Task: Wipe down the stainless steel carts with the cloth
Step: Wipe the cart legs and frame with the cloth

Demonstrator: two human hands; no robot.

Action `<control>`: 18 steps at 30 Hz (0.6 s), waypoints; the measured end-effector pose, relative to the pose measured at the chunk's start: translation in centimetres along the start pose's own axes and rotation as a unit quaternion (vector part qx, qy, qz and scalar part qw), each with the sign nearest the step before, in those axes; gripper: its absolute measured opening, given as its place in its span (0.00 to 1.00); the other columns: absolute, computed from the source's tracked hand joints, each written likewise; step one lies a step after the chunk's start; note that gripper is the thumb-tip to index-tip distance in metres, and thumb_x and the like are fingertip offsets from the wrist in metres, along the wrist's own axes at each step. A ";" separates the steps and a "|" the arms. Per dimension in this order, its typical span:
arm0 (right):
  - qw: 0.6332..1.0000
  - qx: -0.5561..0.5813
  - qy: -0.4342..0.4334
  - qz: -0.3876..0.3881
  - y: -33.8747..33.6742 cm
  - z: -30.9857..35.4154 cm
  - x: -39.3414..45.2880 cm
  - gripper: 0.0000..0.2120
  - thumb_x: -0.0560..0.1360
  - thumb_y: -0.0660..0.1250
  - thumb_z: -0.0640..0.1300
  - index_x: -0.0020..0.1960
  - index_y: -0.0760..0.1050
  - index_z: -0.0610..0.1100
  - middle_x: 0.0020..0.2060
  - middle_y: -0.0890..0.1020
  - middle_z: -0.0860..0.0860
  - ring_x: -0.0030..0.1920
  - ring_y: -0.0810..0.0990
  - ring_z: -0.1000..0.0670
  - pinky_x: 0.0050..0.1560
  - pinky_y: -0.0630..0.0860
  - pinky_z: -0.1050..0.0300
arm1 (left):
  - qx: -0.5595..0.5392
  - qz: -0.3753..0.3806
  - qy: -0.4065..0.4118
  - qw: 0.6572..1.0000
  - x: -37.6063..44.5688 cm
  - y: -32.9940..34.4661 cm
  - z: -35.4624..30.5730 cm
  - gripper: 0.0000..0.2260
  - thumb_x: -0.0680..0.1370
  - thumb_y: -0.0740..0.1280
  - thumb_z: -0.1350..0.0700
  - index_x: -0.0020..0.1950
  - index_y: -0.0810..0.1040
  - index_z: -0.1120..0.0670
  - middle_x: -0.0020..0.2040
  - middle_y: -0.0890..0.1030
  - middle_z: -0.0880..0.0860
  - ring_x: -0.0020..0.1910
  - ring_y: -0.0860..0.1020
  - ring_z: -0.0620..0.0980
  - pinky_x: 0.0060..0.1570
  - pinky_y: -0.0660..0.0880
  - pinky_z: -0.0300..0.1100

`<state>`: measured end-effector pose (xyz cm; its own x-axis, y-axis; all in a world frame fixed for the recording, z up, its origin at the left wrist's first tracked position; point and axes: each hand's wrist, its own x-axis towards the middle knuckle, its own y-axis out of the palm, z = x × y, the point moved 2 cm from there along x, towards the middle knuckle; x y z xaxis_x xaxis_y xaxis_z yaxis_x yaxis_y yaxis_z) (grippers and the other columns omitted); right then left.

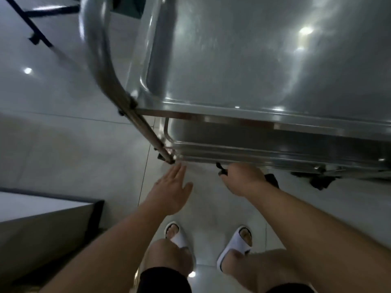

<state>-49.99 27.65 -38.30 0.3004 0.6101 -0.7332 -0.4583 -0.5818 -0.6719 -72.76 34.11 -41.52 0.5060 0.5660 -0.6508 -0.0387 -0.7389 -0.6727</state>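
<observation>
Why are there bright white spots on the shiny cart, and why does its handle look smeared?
Head view: the spots are ceiling lights reflected as glare on the cart top; the handle is blurred by motion; the wide lens bends straight edges.

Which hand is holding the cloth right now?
The right hand grips the dark cloth, bunched in its curled fingers below the cart's lower shelf. The left hand is flat, fingers straight, holding nothing.
</observation>
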 end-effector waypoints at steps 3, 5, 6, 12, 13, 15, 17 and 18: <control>0.997 -0.048 -0.004 0.062 -0.7 1.7 -6.6 0.16 0.85 0.57 0.55 0.44 0.73 0.50 0.39 0.76 0.50 0.40 0.78 0.47 0.36 0.69 0.56 | 0.016 0.074 -0.031 0.997 -7.6 -0.8 -0.9 0.32 0.86 0.55 0.40 0.88 0.49 0.46 0.88 0.49 0.48 0.86 0.52 0.53 0.81 0.56 0.54; 0.993 -0.086 -0.018 0.077 -1.3 3.4 -10.8 0.16 0.85 0.57 0.55 0.52 0.78 0.47 0.46 0.81 0.48 0.46 0.81 0.45 0.41 0.72 0.55 | 0.017 0.094 -0.057 0.994 -12.6 -2.4 -0.9 0.31 0.86 0.57 0.42 0.87 0.53 0.48 0.87 0.55 0.50 0.84 0.58 0.55 0.79 0.61 0.54; 0.990 -0.111 -0.020 0.082 -1.7 4.4 -12.9 0.16 0.85 0.58 0.56 0.53 0.79 0.47 0.49 0.82 0.48 0.48 0.81 0.44 0.43 0.71 0.55 | 0.011 0.097 -0.068 0.993 -15.0 -3.4 -0.8 0.30 0.86 0.57 0.42 0.86 0.55 0.48 0.86 0.59 0.51 0.82 0.62 0.56 0.78 0.63 0.54; 0.979 -0.175 -0.041 0.093 -4.8 12.2 -23.3 0.14 0.84 0.59 0.54 0.45 0.75 0.48 0.37 0.75 0.51 0.42 0.78 0.45 0.41 0.71 0.55 | -0.021 0.062 -0.103 0.993 -26.8 -10.7 1.7 0.27 0.85 0.58 0.43 0.83 0.62 0.49 0.80 0.69 0.51 0.75 0.70 0.57 0.72 0.70 0.54; 0.977 -0.183 -0.053 0.094 -5.5 13.9 -24.5 0.14 0.84 0.59 0.54 0.44 0.74 0.48 0.37 0.75 0.51 0.43 0.78 0.45 0.42 0.71 0.55 | -0.026 0.050 -0.109 0.992 -28.3 -12.0 2.4 0.27 0.85 0.57 0.43 0.84 0.61 0.48 0.80 0.69 0.51 0.75 0.70 0.57 0.70 0.70 0.53; 0.974 -0.199 -0.078 0.078 -7.0 17.4 -26.6 0.16 0.84 0.59 0.54 0.42 0.71 0.48 0.37 0.74 0.51 0.43 0.78 0.45 0.42 0.71 0.55 | -0.040 0.023 -0.131 0.990 -30.9 -14.4 3.7 0.28 0.85 0.57 0.44 0.85 0.59 0.47 0.79 0.70 0.52 0.74 0.72 0.57 0.68 0.71 0.52; 0.969 -0.216 -0.107 0.056 -8.4 20.9 -28.1 0.18 0.85 0.58 0.55 0.39 0.68 0.47 0.36 0.73 0.51 0.44 0.79 0.44 0.42 0.69 0.54 | -0.061 -0.003 -0.159 0.985 -33.1 -16.7 5.2 0.28 0.84 0.58 0.45 0.85 0.58 0.47 0.78 0.71 0.53 0.72 0.73 0.58 0.67 0.73 0.53; 0.966 -0.224 -0.122 0.045 -9.1 22.6 -28.6 0.18 0.85 0.58 0.56 0.41 0.69 0.46 0.37 0.73 0.51 0.46 0.80 0.44 0.43 0.69 0.54 | -0.070 -0.016 -0.173 0.982 -34.1 -17.6 6.0 0.28 0.84 0.58 0.45 0.85 0.59 0.47 0.77 0.72 0.54 0.71 0.74 0.58 0.66 0.75 0.53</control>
<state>-73.35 27.68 -8.87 0.0448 0.6224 -0.7814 -0.0494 -0.7798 -0.6240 -94.48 30.01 -9.65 0.1815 0.6625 -0.7268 0.1046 -0.7479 -0.6556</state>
